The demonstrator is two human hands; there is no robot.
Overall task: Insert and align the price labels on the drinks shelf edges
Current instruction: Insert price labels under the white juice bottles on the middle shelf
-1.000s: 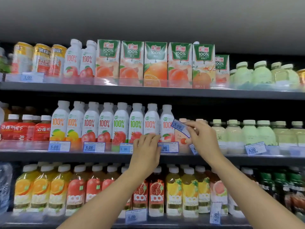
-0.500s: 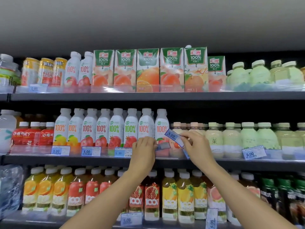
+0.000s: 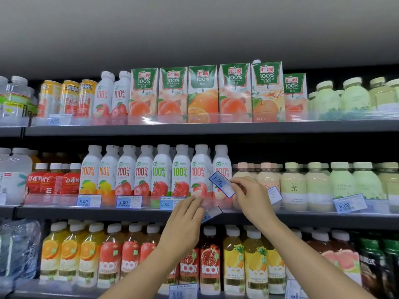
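- I am pinching a 5.00 label in my right grip, just above the middle shelf edge.
- My left grip is touching that edge beside a tilted label; whether it is holding it, I cannot tell.
- I am inserting, I judge; next is calling for sliding the label level into the edge.

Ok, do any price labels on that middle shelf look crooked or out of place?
Yes. The 6.00 label on the right sits visibly tilted, unlike the straight 5.00 labels further left. A loose label sticks out askew beside the left hand, across the shelf edge.
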